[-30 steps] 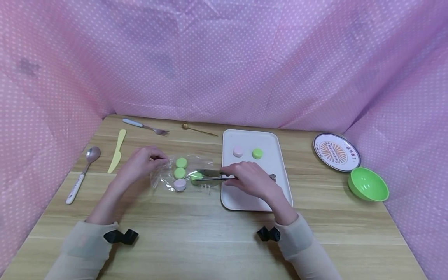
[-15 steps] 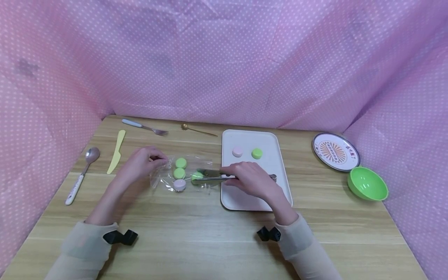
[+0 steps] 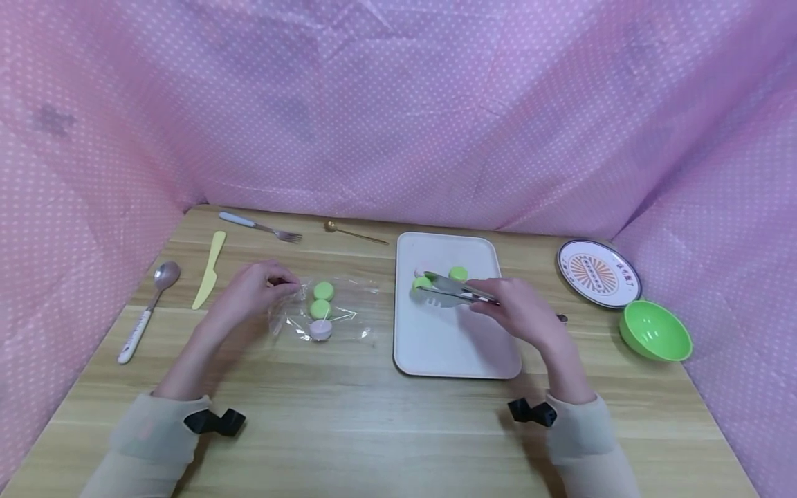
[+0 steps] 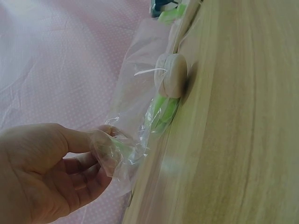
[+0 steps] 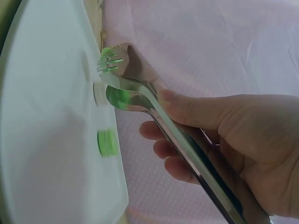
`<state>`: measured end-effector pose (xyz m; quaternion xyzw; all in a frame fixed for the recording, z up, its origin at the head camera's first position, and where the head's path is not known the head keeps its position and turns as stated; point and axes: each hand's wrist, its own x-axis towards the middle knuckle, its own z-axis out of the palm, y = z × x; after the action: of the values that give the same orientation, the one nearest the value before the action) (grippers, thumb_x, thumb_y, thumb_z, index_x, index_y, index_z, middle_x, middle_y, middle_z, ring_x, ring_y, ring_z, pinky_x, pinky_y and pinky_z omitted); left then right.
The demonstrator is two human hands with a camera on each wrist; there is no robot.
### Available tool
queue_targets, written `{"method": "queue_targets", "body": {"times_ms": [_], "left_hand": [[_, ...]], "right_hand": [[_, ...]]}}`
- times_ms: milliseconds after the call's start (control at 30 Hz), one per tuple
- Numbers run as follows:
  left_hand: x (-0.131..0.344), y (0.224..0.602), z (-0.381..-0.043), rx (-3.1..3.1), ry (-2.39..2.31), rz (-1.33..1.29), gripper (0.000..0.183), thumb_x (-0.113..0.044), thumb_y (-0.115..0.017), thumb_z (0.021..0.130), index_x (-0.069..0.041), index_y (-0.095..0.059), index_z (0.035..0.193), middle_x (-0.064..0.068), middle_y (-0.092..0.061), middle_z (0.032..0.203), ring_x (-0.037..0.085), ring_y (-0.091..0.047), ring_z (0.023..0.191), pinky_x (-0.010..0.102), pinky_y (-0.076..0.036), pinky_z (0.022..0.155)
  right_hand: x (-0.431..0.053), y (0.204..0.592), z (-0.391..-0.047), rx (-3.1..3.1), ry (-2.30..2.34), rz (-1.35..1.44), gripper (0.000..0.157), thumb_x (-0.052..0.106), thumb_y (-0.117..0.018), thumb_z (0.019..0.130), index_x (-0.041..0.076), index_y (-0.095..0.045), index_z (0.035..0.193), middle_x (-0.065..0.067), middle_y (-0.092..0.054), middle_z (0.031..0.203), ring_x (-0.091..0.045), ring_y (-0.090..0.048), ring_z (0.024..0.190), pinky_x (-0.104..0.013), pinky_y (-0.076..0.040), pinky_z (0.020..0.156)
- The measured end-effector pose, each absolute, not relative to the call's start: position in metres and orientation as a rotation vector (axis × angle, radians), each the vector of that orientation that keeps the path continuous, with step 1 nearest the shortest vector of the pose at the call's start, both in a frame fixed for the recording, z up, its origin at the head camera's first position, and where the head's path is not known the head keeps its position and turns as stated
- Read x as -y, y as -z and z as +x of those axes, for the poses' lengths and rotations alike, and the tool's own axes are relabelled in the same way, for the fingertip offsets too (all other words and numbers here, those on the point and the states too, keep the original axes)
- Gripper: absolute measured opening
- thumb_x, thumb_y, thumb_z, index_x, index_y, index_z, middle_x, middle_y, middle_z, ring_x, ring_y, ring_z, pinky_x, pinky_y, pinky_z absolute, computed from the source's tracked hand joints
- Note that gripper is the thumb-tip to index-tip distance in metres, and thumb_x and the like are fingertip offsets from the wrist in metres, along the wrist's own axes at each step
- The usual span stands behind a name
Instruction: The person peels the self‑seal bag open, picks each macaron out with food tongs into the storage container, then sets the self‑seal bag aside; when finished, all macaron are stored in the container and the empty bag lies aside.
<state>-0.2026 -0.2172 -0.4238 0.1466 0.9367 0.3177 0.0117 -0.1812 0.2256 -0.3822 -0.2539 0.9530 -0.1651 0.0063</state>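
Note:
My left hand (image 3: 252, 290) pinches the edge of a clear plastic bag (image 3: 349, 294), as the left wrist view also shows at the hand (image 4: 51, 170). Inside the bag lie two green macarons (image 3: 320, 309) and a pale pink macaron (image 3: 320, 330). My right hand (image 3: 519, 308) grips metal tongs (image 3: 457, 290) over the white tray (image 3: 429, 353). Between the tong tips is another green macaron (image 3: 421, 283), partly hidden by the slotted tip in the right wrist view. Beside it on the tray sit a mostly covered pale pink macaron (image 5: 99, 92) and a green one.
A blue-handled fork (image 3: 261, 227), a small gold spoon (image 3: 355, 233), a yellow knife (image 3: 209, 270) and a large spoon (image 3: 149, 311) lie to the left and back. At the right are a patterned plate (image 3: 598, 274) and a green bowl (image 3: 656, 330). Pink dotted cloth surrounds the table.
My right hand has moved right with the tongs, carrying a green macaron from the bag to above the tray by the pink one. My left hand keeps its place on the bag.

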Motion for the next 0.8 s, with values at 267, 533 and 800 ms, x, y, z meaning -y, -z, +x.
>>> {"method": "queue_targets", "body": {"times_ms": [267,533,800], "left_hand": [[0.2167,0.4226,-0.2014,-2.930,-0.979,0.449,0.010,-0.019,-0.067,0.087,-0.016,-0.074,0.095,0.001,-0.069,0.090,0.017,-0.063,0.085,0.032,-0.049,0.076],[0.2157,0.4214,-0.2021,-2.924,-0.991,0.448,0.010,-0.020,-0.067,0.087,-0.016,-0.073,0.094,0.001,-0.069,0.091,0.018,-0.063,0.086,0.032,-0.048,0.076],[0.2169,0.4228,-0.2024,-2.917,-1.000,0.438,0.010,-0.020,-0.068,0.087,-0.017,-0.073,0.094,0.000,-0.069,0.091,0.017,-0.063,0.086,0.033,-0.049,0.077]], "right_hand": [[-0.2336,0.3860,-0.1795,-2.995,0.446,-0.744,0.035,0.029,-0.068,0.086,0.018,-0.066,0.119,0.001,-0.072,0.093,-0.005,-0.055,0.064,-0.026,-0.046,0.060],[-0.2320,0.3872,-0.1791,-2.968,0.445,-0.681,0.034,0.029,-0.068,0.086,0.019,-0.066,0.118,0.003,-0.071,0.089,-0.005,-0.053,0.061,-0.024,-0.043,0.057],[-0.2309,0.3881,-0.1802,-2.964,0.438,-0.680,0.034,0.029,-0.068,0.086,0.018,-0.066,0.118,0.003,-0.070,0.086,-0.006,-0.050,0.058,-0.023,-0.041,0.054]]}}
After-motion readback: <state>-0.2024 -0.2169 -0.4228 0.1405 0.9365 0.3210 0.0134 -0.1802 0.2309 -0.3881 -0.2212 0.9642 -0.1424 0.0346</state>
